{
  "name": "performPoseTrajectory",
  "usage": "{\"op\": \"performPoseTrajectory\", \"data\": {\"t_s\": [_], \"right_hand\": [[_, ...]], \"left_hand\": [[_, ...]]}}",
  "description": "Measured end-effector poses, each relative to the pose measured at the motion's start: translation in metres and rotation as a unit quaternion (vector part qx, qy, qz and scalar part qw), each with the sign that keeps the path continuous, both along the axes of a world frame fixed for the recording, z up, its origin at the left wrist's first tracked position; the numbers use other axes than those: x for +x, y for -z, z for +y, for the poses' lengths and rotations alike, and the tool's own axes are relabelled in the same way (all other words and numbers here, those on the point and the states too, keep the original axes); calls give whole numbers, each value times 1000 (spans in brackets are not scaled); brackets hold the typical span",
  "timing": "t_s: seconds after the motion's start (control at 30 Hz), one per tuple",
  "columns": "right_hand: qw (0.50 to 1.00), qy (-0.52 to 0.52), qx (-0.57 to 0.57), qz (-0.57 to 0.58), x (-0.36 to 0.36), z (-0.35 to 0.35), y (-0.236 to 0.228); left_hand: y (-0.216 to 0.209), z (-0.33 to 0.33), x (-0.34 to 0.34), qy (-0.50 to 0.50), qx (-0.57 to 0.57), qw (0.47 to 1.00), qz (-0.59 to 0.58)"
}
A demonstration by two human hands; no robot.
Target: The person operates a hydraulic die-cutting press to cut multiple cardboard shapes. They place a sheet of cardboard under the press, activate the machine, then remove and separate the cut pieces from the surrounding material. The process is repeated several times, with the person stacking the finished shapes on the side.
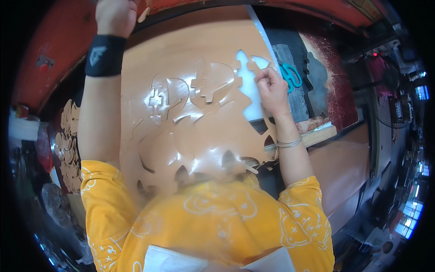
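A smooth tan sheet, leather-like, lies spread before me with several cut outlines and openings in it. Near its right edge, my right hand is closed, its fingertips pinching the sheet beside white cut-out openings. My left hand reaches to the far left, by the red machine edge. It is curled closed, but the top of the picture cuts it off, and anything inside it is hidden. A dark wristband is on that arm. Loose cut shapes sit within their outlines in the sheet.
Teal-handled scissors lie just right of my right hand. Farther right is a dark, notched flat template. Stacks of cut tan pieces stand at the left. A red machine body borders the far and left sides.
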State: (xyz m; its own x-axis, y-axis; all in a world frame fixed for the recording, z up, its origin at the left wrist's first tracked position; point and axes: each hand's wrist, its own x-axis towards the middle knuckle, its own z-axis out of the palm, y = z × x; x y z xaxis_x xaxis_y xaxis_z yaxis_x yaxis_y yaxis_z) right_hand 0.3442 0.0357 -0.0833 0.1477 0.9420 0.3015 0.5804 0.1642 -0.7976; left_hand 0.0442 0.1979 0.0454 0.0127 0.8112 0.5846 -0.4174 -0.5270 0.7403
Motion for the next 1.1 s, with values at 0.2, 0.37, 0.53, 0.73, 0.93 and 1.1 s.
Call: {"op": "performPoseTrajectory", "data": {"t_s": [0.2,0.37,0.53,0.73,0.93,1.1], "right_hand": [[999,-2,11,34,1,2,3],[1000,0,-8,30,0,1,0],[1000,13,-22,-1,-5,-1,-4],[1000,11,-11,-6,-6,-1,-3],[1000,9,0,-28,-7,-3,-2],[998,-7,10,-55,-3,-4,6]], "left_hand": [[87,-151,27,187,108,819,532],[117,-183,23,179,188,726,637],[113,-189,30,118,274,664,685],[107,-171,30,160,289,666,669],[98,-128,37,242,232,725,602],[69,-60,27,360,-131,850,362]]}}
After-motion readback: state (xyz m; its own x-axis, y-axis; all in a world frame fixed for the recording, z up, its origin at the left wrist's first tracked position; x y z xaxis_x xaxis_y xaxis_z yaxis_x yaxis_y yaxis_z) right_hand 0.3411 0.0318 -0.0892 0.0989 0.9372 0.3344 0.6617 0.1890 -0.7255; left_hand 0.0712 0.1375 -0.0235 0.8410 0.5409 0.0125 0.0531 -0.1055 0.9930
